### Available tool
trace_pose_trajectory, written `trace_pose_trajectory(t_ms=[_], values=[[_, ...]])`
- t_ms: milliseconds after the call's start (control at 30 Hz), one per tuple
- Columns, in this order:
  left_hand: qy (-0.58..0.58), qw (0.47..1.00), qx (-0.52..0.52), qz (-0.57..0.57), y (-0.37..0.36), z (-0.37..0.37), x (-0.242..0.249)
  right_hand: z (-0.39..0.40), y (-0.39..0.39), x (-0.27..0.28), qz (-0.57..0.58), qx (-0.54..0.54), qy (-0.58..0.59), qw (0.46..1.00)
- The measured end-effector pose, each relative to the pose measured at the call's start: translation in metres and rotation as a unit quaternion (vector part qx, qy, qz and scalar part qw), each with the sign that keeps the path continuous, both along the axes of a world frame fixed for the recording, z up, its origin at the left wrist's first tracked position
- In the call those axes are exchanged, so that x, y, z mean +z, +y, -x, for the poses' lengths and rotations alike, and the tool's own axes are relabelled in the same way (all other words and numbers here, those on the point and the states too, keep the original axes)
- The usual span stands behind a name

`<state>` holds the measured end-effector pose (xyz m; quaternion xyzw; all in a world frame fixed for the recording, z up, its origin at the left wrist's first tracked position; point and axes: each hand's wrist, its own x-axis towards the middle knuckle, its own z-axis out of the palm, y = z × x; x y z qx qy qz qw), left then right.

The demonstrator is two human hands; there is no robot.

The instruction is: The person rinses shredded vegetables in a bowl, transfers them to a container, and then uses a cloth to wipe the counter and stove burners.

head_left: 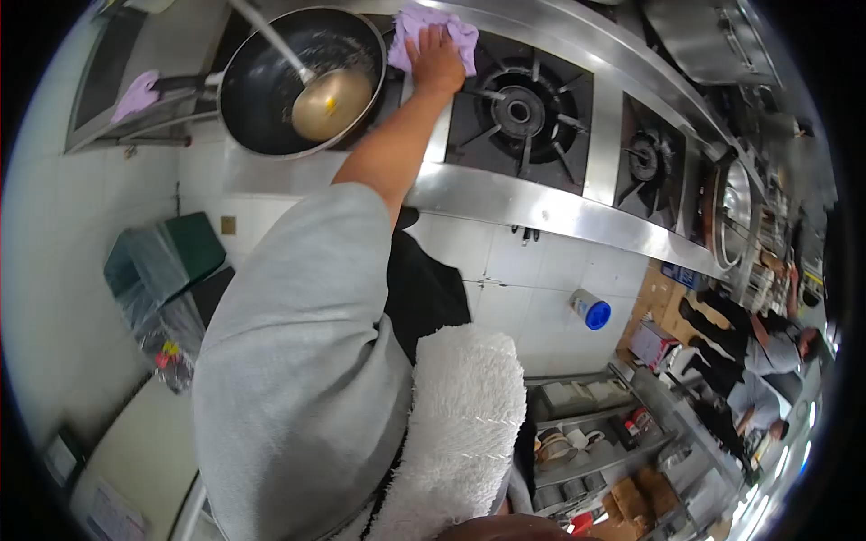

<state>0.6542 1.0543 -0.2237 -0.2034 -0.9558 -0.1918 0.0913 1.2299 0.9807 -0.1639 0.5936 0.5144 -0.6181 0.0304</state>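
My left hand reaches forward over the stove with its fingers bent over a purple cloth, pressing it on the steel strip between two cooking places. Just left of that arm sits a black wok, and a steel ladle rests in it with a little yellow matter in its bowl. Another purple cloth is at the wok's handle. To the right of my hand is a bare gas burner. My right hand is out of view.
A smaller burner and a large pan lie farther right. Below on the floor stand green bins and a blue-lidded tub. Shelves are behind me. Two people stand at the far right. A white towel hangs from my neck.
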Motion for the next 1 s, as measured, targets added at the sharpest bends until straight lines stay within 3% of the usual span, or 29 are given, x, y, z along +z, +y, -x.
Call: trace_pose_trajectory(t_ms=[33, 100, 167, 200, 267, 300, 333, 367, 400, 433, 500, 567, 633, 667, 700, 767, 833, 933, 1000], values=[[-0.007, 1.0, 0.008, 0.029, -0.014, -0.027, 0.001, -0.004, 0.02, 0.006, 0.006, 0.019, 0.001, 1.0], [0.058, 0.997, 0.0, -0.042, -0.05, -0.111, -0.007, -0.029, 0.051, -0.021, -0.006, 0.061, 0.081, 0.995], [0.009, 0.993, -0.075, -0.087, -0.101, -0.2, 0.004, -0.038, 0.074, -0.018, 0.009, 0.07, -0.007, 0.997], [-0.035, 0.993, -0.099, -0.046, -0.128, -0.226, 0.013, -0.051, 0.084, -0.026, 0.005, 0.115, -0.011, 0.993], [-0.027, 0.987, -0.07, -0.142, -0.214, -0.223, -0.042, -0.105, 0.112, -0.054, -0.017, 0.2, -0.024, 0.979], [-0.003, 0.998, 0.033, -0.045, -0.262, -0.206, -0.045, -0.123, 0.12, -0.057, -0.034, 0.264, -0.07, 0.961], [0.108, 0.969, 0.036, -0.22, -0.321, -0.175, -0.068, -0.142, 0.128, -0.056, -0.053, 0.324, -0.12, 0.937], [-0.003, 0.955, 0.156, -0.252, -0.358, -0.156, -0.048, -0.16, 0.137, -0.057, -0.071, 0.38, -0.169, 0.907], [-0.095, 0.963, 0.233, 0.092, -0.365, -0.15, -0.003, -0.182, 0.145, -0.064, -0.064, 0.368, -0.148, 0.916], [0.078, 0.974, 0.188, 0.101, -0.378, -0.136, -0.032, -0.203, 0.151, -0.08, -0.057, 0.35, -0.128, 0.926], [0.073, 0.988, 0.095, 0.096, -0.342, -0.138, -0.045, -0.238, 0.155, -0.101, -0.017, 0.26, -0.098, 0.96], [0.146, 0.989, 0.028, 0.006, -0.265, -0.189, -0.045, -0.241, 0.164, -0.118, 0.043, 0.121, -0.064, 0.99], [0.061, 0.996, -0.038, -0.047, -0.182, -0.246, -0.031, -0.196, 0.17, -0.073, 0.032, 0.169, -0.073, 0.982], [0.056, 0.991, -0.078, -0.088, -0.14, -0.274, -0.019, -0.174, 0.175, -0.065, 0.046, 0.147, -0.07, 0.986], [0.011, 0.993, -0.109, -0.043, -0.101, -0.296, 0.0, -0.153, 0.179, -0.058, 0.06, 0.125, -0.067, 0.988], [-0.057, 0.97, -0.23, -0.053, -0.034, -0.324, 0.029, -0.137, 0.191, -0.062, 0.123, -0.013, -0.045, 0.991], [-0.127, 0.931, -0.33, -0.088, 0.031, -0.342, 0.04, -0.131, 0.195, -0.056, 0.109, -0.038, -0.015, 0.993], [-0.022, 0.918, -0.371, -0.138, 0.114, -0.353, 0.023, -0.125, 0.206, -0.055, 0.109, -0.098, 0.005, 0.989], [-0.068, 0.927, -0.333, -0.157, 0.162, -0.335, 0.022, -0.15, 0.204, -0.069, 0.15, -0.145, 0.026, 0.978]])
